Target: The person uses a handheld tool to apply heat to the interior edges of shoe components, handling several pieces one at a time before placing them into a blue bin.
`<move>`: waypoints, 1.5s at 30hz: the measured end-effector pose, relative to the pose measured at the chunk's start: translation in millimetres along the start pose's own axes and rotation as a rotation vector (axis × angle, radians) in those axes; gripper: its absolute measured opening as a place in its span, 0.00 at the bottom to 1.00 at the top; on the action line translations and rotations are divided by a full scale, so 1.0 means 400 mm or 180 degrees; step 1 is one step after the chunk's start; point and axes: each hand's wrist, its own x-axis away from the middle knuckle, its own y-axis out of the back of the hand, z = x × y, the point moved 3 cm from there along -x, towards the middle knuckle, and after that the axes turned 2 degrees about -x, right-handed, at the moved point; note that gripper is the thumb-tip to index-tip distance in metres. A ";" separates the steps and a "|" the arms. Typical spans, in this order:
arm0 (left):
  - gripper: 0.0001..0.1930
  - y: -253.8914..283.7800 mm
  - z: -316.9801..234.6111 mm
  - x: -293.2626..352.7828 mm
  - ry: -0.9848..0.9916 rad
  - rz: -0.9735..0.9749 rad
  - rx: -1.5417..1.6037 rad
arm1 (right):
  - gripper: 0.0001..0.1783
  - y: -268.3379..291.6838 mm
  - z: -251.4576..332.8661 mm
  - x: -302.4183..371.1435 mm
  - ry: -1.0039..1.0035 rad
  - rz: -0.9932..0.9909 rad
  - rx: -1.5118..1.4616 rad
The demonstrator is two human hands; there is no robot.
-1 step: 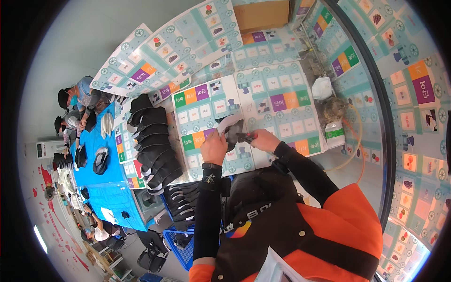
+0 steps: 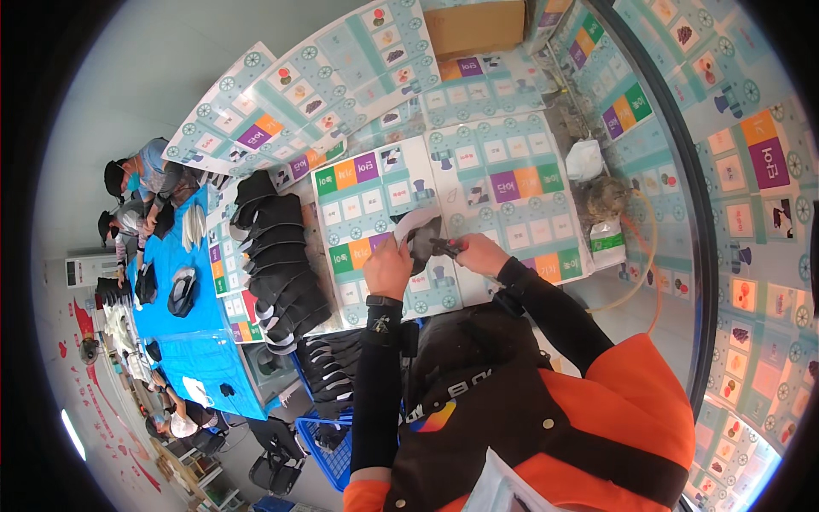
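My left hand (image 2: 389, 271) is closed on the near left edge of a dark curved piece with a pale grey band (image 2: 418, 229), which looks like a shoe upper. It is held just over the patterned board on the worktable (image 2: 478, 205). My right hand (image 2: 480, 255) is wrapped round the red handle of a small dark hand tool (image 2: 445, 247), perhaps nippers. The tool's tip meets the right side of the piece; its jaws are too small to make out.
Left of my hands, a long overlapping row of black curved pieces (image 2: 281, 264) lies on the table. More dark pieces (image 2: 333, 367) sit below, above a blue basket (image 2: 331, 448). Farther left, people work at a blue-covered table (image 2: 171, 299). A white packet (image 2: 607, 243) stands at the right edge.
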 end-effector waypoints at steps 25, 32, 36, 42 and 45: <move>0.20 -0.003 -0.032 -0.100 0.0116 0.0221 -0.0022 | 0.11 0.019 0.000 0.017 0.0239 -0.0699 0.0583; 0.16 -0.009 -0.039 -0.090 0.0019 0.0215 -0.0093 | 0.14 0.026 -0.021 0.034 0.0158 -0.0963 0.0521; 0.20 -0.017 -0.047 -0.092 0.0064 0.0150 0.0054 | 0.15 0.005 -0.038 0.035 0.0178 -0.0759 0.0643; 0.20 -0.010 -0.038 -0.085 0.0043 0.0021 -0.0105 | 0.14 0.001 -0.021 0.046 0.0021 0.0106 0.0158; 0.15 0.025 0.017 -0.021 0.0214 0.0076 -0.0456 | 0.15 0.000 0.037 0.078 -0.0440 0.0788 -0.0580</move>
